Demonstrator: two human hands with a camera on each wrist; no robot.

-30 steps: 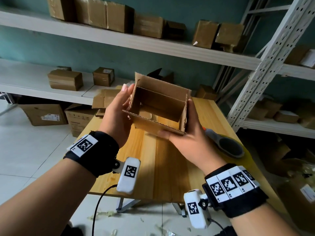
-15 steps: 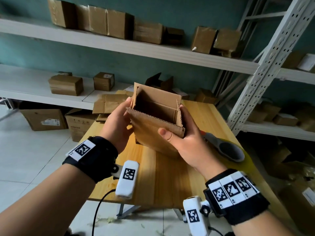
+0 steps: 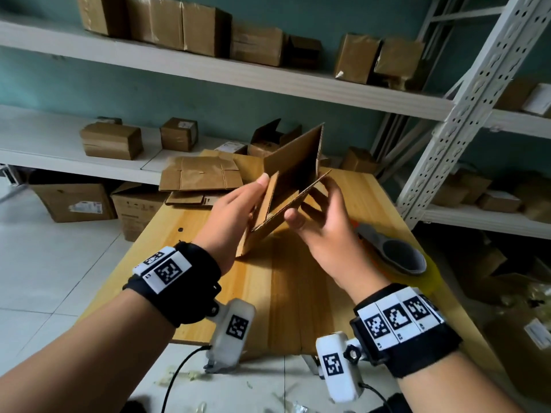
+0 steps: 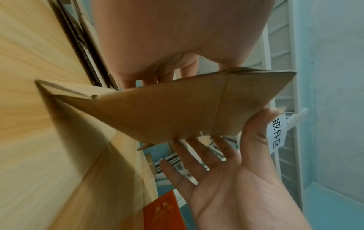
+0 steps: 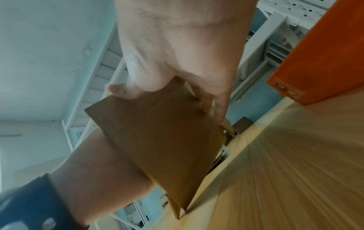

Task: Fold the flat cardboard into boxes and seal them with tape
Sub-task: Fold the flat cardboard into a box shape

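Cardboard is only half formed: the brown corrugated box blank point(image 3: 293, 186) is opened into a skewed sleeve, tilted, one lower corner touching the pale wooden table point(image 3: 286, 293). The left hand point(image 3: 235, 216) grips its near side, thumb on a flap edge. The right hand point(image 3: 322, 222) lies spread and relaxed against the other side; whether it pinches anything is hard to tell. No flap looks closed, no tape applied. More flat brown blanks point(image 3: 199, 177) wait behind, so folding and sealing both remain.
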